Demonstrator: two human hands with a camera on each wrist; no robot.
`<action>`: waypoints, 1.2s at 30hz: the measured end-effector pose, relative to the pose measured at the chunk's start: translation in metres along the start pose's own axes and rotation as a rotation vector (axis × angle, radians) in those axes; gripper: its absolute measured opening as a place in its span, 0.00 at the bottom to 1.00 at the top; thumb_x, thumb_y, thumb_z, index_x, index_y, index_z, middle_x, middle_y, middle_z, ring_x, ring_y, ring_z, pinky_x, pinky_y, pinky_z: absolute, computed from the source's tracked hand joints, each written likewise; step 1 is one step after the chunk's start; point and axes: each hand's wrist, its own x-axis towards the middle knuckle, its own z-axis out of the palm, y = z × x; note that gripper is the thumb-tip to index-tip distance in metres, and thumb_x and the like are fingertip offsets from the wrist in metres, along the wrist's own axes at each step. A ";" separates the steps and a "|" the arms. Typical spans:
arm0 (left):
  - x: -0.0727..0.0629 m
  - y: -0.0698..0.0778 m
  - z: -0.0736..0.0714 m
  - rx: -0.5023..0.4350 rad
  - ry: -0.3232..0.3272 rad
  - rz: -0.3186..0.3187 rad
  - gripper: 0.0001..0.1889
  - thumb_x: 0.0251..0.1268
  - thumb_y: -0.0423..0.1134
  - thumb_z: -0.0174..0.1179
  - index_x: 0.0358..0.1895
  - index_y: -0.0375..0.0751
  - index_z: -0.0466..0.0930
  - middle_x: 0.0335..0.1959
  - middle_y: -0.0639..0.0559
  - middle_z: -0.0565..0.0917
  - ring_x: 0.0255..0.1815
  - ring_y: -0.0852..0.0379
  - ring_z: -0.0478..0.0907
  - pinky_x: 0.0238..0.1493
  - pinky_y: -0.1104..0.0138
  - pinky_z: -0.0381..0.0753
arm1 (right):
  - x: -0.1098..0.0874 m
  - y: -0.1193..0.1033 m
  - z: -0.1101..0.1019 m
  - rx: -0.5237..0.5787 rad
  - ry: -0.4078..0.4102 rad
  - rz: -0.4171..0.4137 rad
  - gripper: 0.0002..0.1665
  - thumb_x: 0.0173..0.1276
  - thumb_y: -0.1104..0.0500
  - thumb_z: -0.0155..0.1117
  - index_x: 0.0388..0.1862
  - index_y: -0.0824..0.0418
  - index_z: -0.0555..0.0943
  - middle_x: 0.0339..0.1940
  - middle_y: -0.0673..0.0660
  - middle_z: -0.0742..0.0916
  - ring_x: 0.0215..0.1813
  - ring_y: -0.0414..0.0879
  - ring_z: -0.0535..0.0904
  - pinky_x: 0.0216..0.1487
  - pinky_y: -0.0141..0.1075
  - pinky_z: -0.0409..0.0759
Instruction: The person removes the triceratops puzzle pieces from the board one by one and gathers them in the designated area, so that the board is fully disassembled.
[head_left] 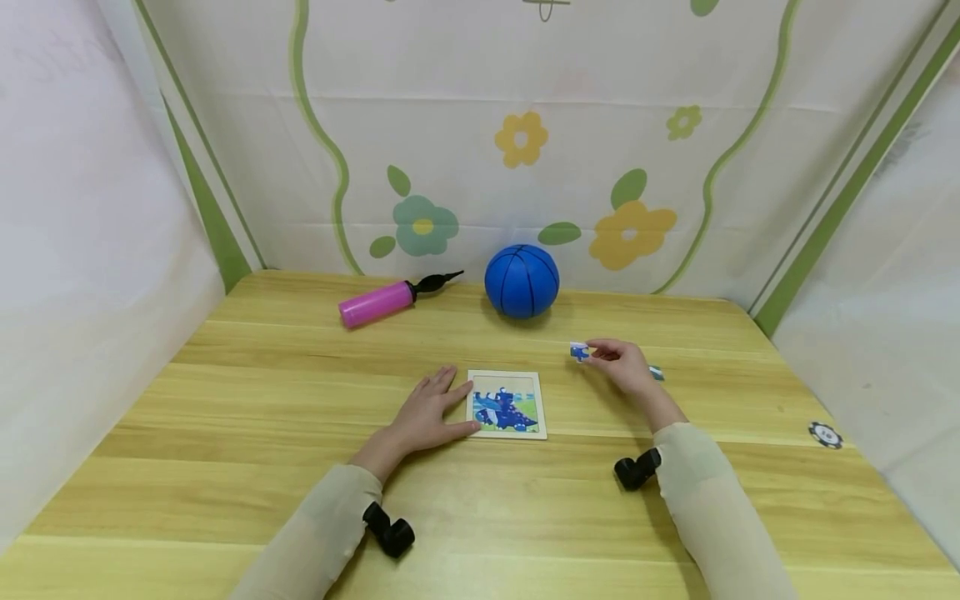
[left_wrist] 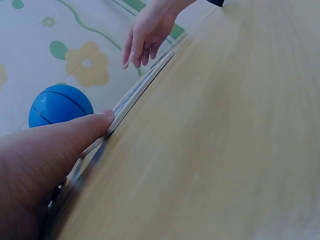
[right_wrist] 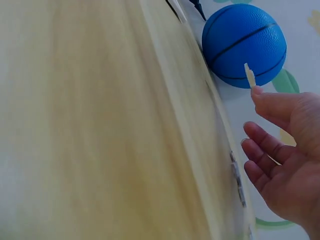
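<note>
At the table (head_left: 487,517), the left hand (head_left: 426,417) has its fingers spread; the right hand (head_left: 624,367) is pinching. The framed puzzle (head_left: 522,384) touches the left thumb and forefinger. Between the right fingertips is a puzzle piece (head_left: 578,351); another piece (head_left: 657,372) lies to their right.

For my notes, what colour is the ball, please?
The ball is blue with dark lines, clearest in the right wrist view.
</note>
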 end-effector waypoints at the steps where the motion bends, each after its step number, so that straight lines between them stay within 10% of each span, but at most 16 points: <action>1: 0.000 0.000 0.000 0.000 0.001 -0.001 0.38 0.51 0.65 0.48 0.63 0.46 0.59 0.66 0.42 0.48 0.66 0.50 0.40 0.61 0.57 0.39 | 0.000 0.002 0.000 -0.005 -0.003 0.005 0.21 0.57 0.60 0.61 0.49 0.66 0.75 0.37 0.62 0.79 0.39 0.51 0.73 0.37 0.36 0.72; 36: 0.001 0.001 -0.001 0.001 0.008 0.002 0.38 0.51 0.65 0.48 0.63 0.46 0.59 0.66 0.42 0.49 0.66 0.49 0.41 0.61 0.56 0.40 | 0.004 0.008 0.012 -0.171 -0.057 0.018 0.24 0.57 0.60 0.60 0.53 0.66 0.72 0.47 0.65 0.74 0.48 0.56 0.67 0.48 0.48 0.65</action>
